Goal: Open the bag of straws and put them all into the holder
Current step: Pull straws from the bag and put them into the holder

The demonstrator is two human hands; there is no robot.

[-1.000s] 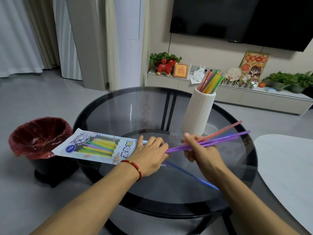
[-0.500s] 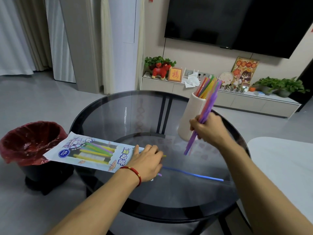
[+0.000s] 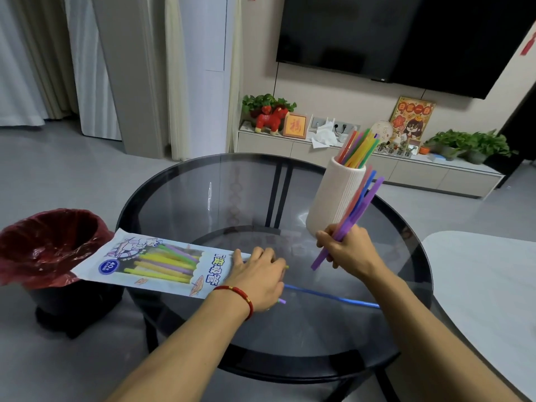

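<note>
the room was lit evenly by soft, diffuse indoor light, and no harsh shadows were cast. pale streaks of glare were reflected on the dark glass worktop (image 3: 203, 198), and a faint sheen was seen on the black screen (image 3: 377, 33). straight lines were bowed toward the frame edges by the wide-angle lens. slight motion blur was noted on the bundle of straws (image 3: 352, 216), held in the right hand (image 3: 349, 250). the background was rendered a little soft.
</note>
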